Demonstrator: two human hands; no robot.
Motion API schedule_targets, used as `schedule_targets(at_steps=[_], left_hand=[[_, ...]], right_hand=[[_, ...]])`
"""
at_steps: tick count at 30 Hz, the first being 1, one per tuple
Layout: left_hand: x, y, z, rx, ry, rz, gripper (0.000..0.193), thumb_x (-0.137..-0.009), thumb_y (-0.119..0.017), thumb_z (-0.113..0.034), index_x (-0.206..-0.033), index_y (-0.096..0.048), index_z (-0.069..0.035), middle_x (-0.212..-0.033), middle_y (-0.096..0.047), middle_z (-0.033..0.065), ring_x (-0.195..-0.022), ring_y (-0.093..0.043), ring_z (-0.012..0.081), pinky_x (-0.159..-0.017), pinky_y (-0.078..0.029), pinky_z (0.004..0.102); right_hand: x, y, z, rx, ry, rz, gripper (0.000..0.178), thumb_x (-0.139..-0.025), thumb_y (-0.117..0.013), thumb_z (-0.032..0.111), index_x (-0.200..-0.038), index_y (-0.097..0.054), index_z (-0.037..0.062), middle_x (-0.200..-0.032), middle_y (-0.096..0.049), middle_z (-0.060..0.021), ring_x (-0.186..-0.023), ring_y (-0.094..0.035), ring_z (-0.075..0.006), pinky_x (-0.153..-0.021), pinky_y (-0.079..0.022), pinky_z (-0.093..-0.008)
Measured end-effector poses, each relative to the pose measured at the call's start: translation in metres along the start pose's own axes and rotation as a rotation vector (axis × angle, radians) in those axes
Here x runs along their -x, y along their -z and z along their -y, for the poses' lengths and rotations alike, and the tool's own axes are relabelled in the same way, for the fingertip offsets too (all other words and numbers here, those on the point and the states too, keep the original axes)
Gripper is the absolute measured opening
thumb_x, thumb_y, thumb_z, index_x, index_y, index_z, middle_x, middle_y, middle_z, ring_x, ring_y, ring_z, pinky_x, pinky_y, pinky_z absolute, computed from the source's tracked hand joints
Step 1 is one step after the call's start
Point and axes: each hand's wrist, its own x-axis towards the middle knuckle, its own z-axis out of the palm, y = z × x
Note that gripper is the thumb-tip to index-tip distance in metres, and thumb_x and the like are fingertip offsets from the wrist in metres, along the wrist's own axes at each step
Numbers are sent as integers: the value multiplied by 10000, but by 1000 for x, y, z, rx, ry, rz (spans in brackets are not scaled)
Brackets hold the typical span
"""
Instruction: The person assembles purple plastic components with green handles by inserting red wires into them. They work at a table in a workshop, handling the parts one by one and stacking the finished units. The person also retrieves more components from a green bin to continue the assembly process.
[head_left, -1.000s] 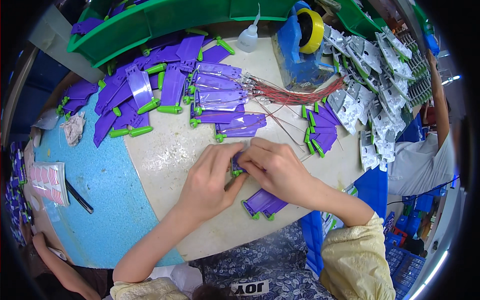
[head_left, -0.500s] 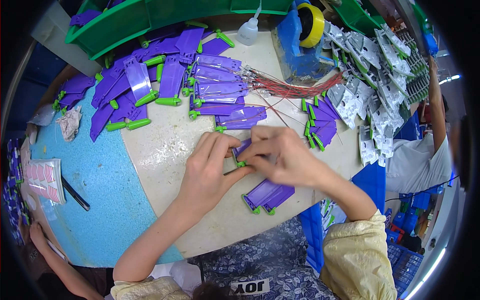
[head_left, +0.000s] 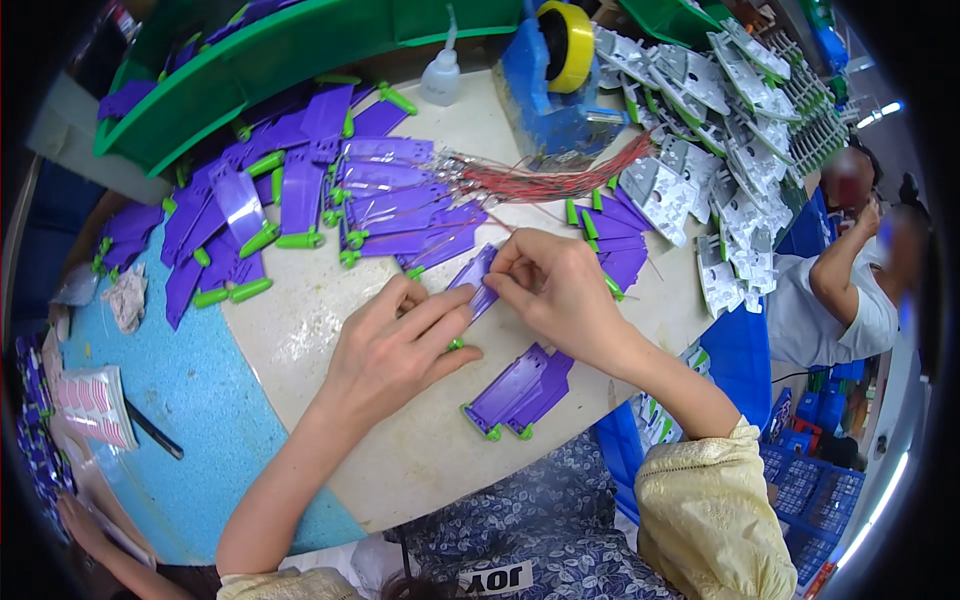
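Note:
Between my hands is a flat purple plastic piece (head_left: 476, 276) with a green end showing by my left palm. My left hand (head_left: 390, 340) grips its near part, fingertips on its face. At its far right end, the thumb and fingers of my right hand (head_left: 560, 285) pinch together on it. Whether they also hold a thin wire is too small to tell. Just in front of my right wrist lie two similar purple pieces with green ends (head_left: 518, 390), overlapping. Beyond my hands, a row of purple pieces (head_left: 400, 205) has red wires (head_left: 560, 178) running off to the right.
More purple pieces (head_left: 235, 200) are heaped at left, below a green bin (head_left: 270, 65). A white squeeze bottle (head_left: 440, 78) and a blue tape dispenser (head_left: 545, 110) stand at the back. Grey-white parts (head_left: 740, 160) pile up at right. Co-workers are at both sides.
The view has shifted, so the table's contents sit further left. My left hand's fingers have moved onto the purple piece's face, and the piece is more exposed and tilted between my hands.

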Motion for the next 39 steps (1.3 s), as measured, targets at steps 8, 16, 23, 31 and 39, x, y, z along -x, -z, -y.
schedule_targets(at_steps=[8, 16, 23, 31, 39], left_hand=[[-6, 4, -3, 59, 0, 37, 314, -654, -872, -188, -760, -613, -45, -1085, -732, 18, -789, -574, 209, -629, -530, 305], [-10, -4, -7, 95, 45, -22, 348, -641, -894, -183, -683, -590, -18, -1070, -757, 48, -813, -574, 235, -630, -507, 305], [-9, 3, -7, 163, 134, 3, 362, -617, -906, -166, -665, -581, -14, -1050, -765, 90, -806, -561, 249, -682, -504, 334], [-6, -2, -7, 238, 263, -14, 731, -701, -877, -204, -1337, -551, -51, -1105, -728, 51, -897, -569, 262, -786, -506, 360], [11, -14, -17, 58, 163, -180, 427, -710, -850, -132, -1074, -666, -4, -1067, -644, 129, -876, -594, 280, -766, -528, 384]], right_hand=[[-4, 11, -12, 13, 127, -120, 144, -782, -772, 104, -872, -693, 25, -830, -667, -123, -725, -646, -279, -648, -500, -391], [-90, 118, -31, -386, -293, -188, 282, -839, -763, 259, -785, -724, -15, -636, -588, -10, -575, -488, -75, -515, -373, -284], [-69, 104, -19, -316, -424, -163, 237, -813, -743, 197, -654, -655, 46, -564, -500, 41, -495, -366, -49, -472, -247, -251], [26, 6, 2, -539, -56, 210, 163, -902, -691, 95, -1014, -780, 17, -675, -607, -24, -566, -477, -88, -548, -379, -289], [25, -6, -1, -119, 192, 177, 268, -891, -669, 61, -1145, -740, 17, -760, -635, -145, -525, -554, -236, -522, -443, -389]])
